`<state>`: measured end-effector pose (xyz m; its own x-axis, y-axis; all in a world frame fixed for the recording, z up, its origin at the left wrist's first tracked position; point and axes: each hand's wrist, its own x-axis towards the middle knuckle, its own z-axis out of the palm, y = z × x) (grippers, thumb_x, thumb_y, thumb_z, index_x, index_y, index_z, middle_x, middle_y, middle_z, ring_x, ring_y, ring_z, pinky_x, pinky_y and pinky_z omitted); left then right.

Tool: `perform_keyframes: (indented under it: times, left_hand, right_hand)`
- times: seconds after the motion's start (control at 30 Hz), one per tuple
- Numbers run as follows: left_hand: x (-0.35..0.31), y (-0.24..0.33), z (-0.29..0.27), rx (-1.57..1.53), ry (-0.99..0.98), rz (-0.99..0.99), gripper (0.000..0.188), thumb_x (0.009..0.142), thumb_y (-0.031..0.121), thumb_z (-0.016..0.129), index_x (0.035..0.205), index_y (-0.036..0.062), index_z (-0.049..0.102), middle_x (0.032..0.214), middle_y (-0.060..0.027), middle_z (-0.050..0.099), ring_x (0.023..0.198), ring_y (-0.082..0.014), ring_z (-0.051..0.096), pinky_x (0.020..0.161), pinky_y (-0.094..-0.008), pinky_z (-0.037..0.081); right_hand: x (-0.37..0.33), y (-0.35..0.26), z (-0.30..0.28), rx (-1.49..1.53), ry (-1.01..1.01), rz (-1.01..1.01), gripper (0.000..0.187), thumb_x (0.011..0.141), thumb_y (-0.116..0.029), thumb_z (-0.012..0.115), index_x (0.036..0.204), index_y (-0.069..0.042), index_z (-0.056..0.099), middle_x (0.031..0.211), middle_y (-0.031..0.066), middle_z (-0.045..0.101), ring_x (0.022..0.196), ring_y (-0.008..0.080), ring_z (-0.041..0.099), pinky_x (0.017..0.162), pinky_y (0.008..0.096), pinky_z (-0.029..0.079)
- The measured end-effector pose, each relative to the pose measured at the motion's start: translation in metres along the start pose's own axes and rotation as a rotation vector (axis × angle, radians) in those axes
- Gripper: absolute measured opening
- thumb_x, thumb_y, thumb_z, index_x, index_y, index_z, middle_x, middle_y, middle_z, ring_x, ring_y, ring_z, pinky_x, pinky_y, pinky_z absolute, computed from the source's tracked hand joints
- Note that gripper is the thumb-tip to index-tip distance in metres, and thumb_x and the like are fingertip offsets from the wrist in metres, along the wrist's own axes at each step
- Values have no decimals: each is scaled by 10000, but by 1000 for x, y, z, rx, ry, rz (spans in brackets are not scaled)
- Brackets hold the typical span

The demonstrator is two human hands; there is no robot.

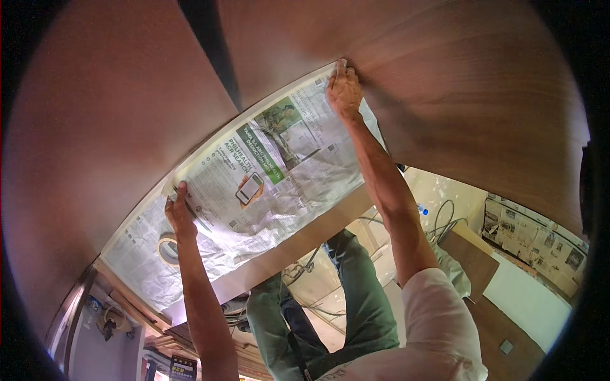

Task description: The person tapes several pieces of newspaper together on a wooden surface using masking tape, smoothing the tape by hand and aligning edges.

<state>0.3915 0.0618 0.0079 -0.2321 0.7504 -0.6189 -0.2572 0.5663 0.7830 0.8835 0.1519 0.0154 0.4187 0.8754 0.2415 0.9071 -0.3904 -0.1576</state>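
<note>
A newspaper sheet [279, 197] covers a surface set against a brown wood-grain panel [406, 51]. A pale tape strip [219, 136] runs along the sheet's far edge, beside the panel. My left hand [182, 214] is closed at the sheet's left part, its fingers curled and thumb up by the taped edge. My right hand [344, 92] reaches farther out and pinches the far right corner of the sheet where the strip ends. A roll of masking tape [168, 249] lies on the newspaper beside my left wrist.
A bare wooden edge [343, 206] borders the newspaper on the near side. Cables [441, 219] and a blue-capped bottle [422, 209] are below on the right. More newspaper [534, 238] covers a panel at far right. An open drawer-like box [101, 343] holds small items, lower left.
</note>
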Motion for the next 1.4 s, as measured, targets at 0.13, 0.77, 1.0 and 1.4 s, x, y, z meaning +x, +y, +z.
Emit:
perform_keyframes:
  times: [0.13,0.77,1.0,1.4]
  left_hand:
    - [-2,6,-7,-9,16,5,349,894,252,785,1129,16,679,1036,-54,713,902,-161,666,832,-323,533]
    - [11,8,-16,123,337,145,198,885,220,814,843,87,674,727,48,626,646,-49,467,608,-237,399]
    - [12,11,-8,357,423,282,311,844,324,832,771,55,693,708,10,646,670,-108,515,651,-296,450]
    - [14,20,-3,585,531,120,322,794,404,825,845,93,758,777,-47,730,701,-157,621,731,-349,516]
  right_hand:
    - [2,-3,-8,-60,-227,30,504,998,-253,480,1456,-46,437,1169,227,613,977,399,648,784,474,603]
    - [4,19,8,-126,-259,-147,630,1011,-308,472,1549,-44,276,1236,289,559,998,430,679,830,478,597]
    - [9,15,-2,-91,-466,11,670,1011,-334,471,1578,-89,211,1346,270,512,1122,445,629,851,543,562]
    - [2,23,0,-91,-335,-200,684,970,-275,532,1508,76,297,1433,270,492,1131,370,592,860,444,580]
